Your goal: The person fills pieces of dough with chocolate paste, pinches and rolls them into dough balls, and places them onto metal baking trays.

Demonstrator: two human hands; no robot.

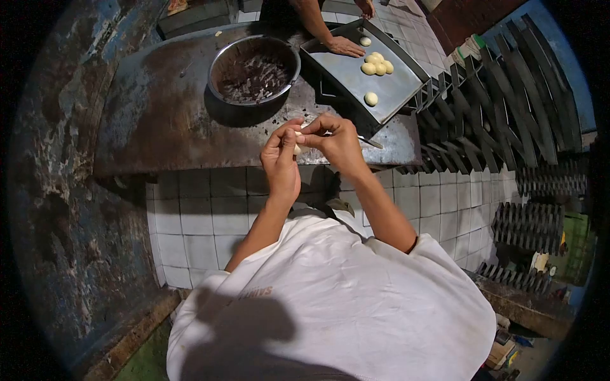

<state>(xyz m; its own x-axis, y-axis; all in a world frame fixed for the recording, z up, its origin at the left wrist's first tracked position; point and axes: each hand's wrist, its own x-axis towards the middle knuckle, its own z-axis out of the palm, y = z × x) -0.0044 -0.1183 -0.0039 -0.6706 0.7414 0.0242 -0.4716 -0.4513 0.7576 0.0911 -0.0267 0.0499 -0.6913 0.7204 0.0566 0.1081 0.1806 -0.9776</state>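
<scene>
Both my hands meet above the near edge of the worn table (159,120). Between their fingers is a small piece of pale dough (297,150), mostly covered. My left hand (281,162) cups it from the left side, thumb up. From the right, my right hand (333,143) pinches at it with thumb and forefinger. Just beyond my hands stands a round metal bowl (296,79) holding dark brown pieces, perhaps chocolate. To its right, a metal tray (340,70) carries several pale dough balls (376,65), most of them clustered together, with single ones apart.
Across the table another person's hand (345,47) rests on the tray's far left part. Stacks of dark metal trays (508,95) stand close on the right. A flat metal tool (370,142) lies by the tray's near corner. White tiles (197,216) cover the floor below.
</scene>
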